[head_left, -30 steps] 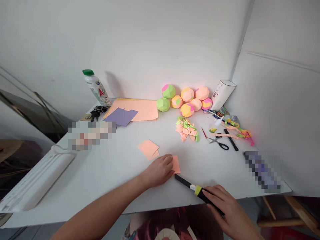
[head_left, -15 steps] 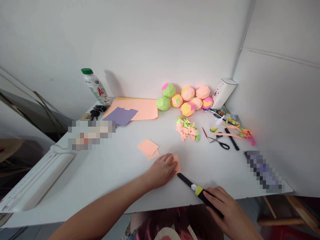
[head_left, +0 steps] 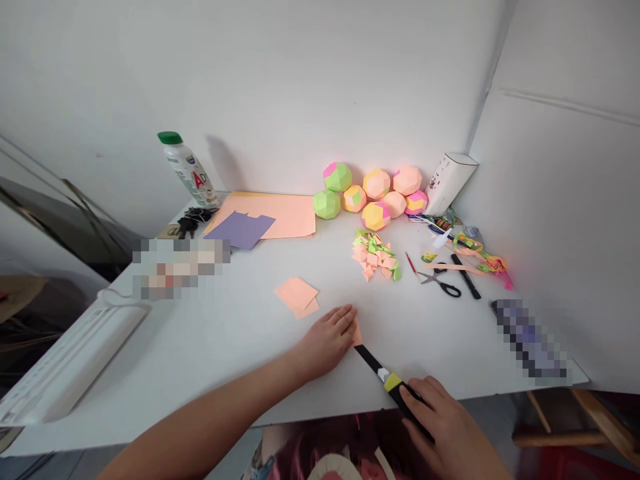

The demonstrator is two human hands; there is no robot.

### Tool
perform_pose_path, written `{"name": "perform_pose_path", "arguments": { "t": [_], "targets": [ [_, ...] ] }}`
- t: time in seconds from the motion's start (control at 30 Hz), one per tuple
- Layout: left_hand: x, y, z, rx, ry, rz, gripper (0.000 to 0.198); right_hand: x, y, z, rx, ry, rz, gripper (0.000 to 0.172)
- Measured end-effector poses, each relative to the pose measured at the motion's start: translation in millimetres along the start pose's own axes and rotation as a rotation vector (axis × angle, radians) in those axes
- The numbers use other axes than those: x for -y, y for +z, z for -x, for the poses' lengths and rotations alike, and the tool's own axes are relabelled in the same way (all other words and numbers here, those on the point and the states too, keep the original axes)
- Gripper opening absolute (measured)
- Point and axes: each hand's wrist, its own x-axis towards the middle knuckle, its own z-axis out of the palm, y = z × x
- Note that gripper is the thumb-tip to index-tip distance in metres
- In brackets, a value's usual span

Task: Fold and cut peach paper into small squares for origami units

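Head view, lower centre: L hand [head_left: 327, 341] flat, fingers stretched, gripping nothing, pressing small orange paper [head_left: 357, 331] on white table [head_left: 240, 333]. R hand [head_left: 445, 427], lower right, fingers closed round black utility knife [head_left: 385, 377], tip touching paper.

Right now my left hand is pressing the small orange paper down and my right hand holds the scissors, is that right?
Not quite. In the head view the right hand holds a black cutter; the scissors lie untouched farther back. The left hand does press the orange paper.
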Motion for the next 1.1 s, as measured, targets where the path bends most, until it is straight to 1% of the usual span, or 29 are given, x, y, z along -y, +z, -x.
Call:
{"name": "perform_pose_path", "arguments": {
  "t": [0.3, 0.43, 0.63, 0.87, 1.1],
  "targets": [
    [-3.3, -10.9, -4.2, 0.035, -0.051, 0.056, 0.029, 8.2, 4.5, -13.0, -0.001, 0.025, 0.057, 0.029],
    [-2.9, -10.8, -4.4, 0.038, -0.048, 0.077, 0.03, 9.1, 4.1, -17.5, 0.01, 0.034, 0.07, 0.03],
    [-3.3, -8.8, -4.9, 0.023, -0.057, 0.095, 0.029, 7.4, 6.4, -30.1, 0.011, 0.055, 0.09, 0.031],
    [-6.6, -16.1, -7.9, 0.046, -0.127, 0.12, 0.029, 3.2, 7.2, -40.9, 0.034, 0.059, 0.094, 0.03],
    [-5.4, -15.3, -6.5, 0.065, -0.105, 0.134, 0.031, -0.6, 9.2, -45.4, 0.007, 0.058, 0.092, 0.03]
  ]
}}
